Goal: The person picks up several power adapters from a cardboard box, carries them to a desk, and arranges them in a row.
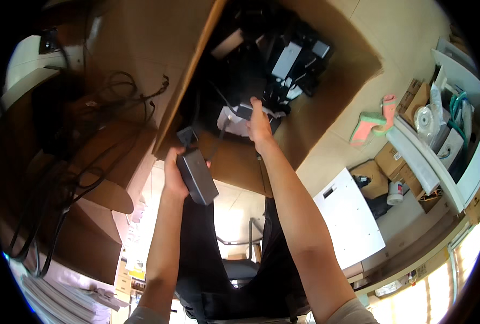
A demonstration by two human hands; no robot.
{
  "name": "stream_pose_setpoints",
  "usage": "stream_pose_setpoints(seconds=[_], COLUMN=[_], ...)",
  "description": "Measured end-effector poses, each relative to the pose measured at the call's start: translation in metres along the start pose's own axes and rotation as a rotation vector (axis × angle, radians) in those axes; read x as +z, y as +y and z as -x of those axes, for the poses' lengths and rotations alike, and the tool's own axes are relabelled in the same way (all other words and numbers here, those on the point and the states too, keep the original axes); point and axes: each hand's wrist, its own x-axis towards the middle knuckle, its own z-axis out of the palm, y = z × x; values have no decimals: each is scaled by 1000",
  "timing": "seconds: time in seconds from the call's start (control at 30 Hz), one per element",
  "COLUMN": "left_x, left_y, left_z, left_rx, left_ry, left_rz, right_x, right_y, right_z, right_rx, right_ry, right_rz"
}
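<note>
My left hand (173, 175) grips a dark grey, box-shaped power adapter (199, 175) in front of the box's near wall. A smaller black piece (186, 136) sticks up beyond its far end; whether it is joined to the adapter is hard to make out. Over the open cardboard box (331, 102), my right hand (258, 124) is closed on a small dark plug (243, 112) with a thin black cable running from it. Below that hand a whitish piece (232, 121) lies in the box. Farther in is a jumble of black adapters and cables, with a light grey adapter (287, 60) on top.
To the left, long black cables (115, 132) are strewn over another brown cardboard box (88, 232). Pink and green boots (369, 127) lie on the tiled floor at the right. Beyond them stand a white panel (353, 221) and a bin (461, 146) of mixed parts.
</note>
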Motion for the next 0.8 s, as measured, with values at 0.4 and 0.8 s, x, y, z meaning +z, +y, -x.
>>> stream_pose_setpoints(seconds=[0.4,0.8], left_x=[-29,-50], left_y=[-30,-42], left_z=[33,-3], left_rx=[0,-78], left_ry=[-155,-197], left_rz=[-122,-99], right_x=[34,59], right_y=[20,-47], right_z=[5,-125], right_rx=[-651,-330], right_ry=[15,-190], right_rz=[890,949])
